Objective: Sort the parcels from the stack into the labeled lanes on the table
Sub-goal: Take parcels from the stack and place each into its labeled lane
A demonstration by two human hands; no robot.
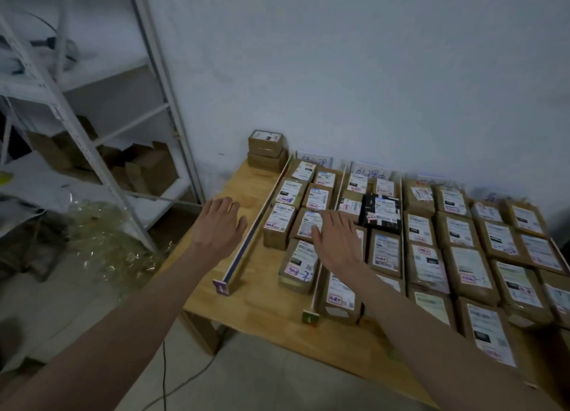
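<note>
Reaching toward the stack (267,149) at eleven o'clock, left hand (219,223) and right hand (337,241) are spread and empty, presumably for the next pickup.

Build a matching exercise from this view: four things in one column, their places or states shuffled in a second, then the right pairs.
Things
1. stack of parcels
2. black parcel
3. left hand
4. right hand

Places or states
A. open, over the parcels in the leftmost lane
B. at the table's far left corner, by the wall
C. open, over bare table left of the purple-tipped divider
D. in the second lane, among brown parcels

Pairs: 1-B, 2-D, 3-C, 4-A
</note>
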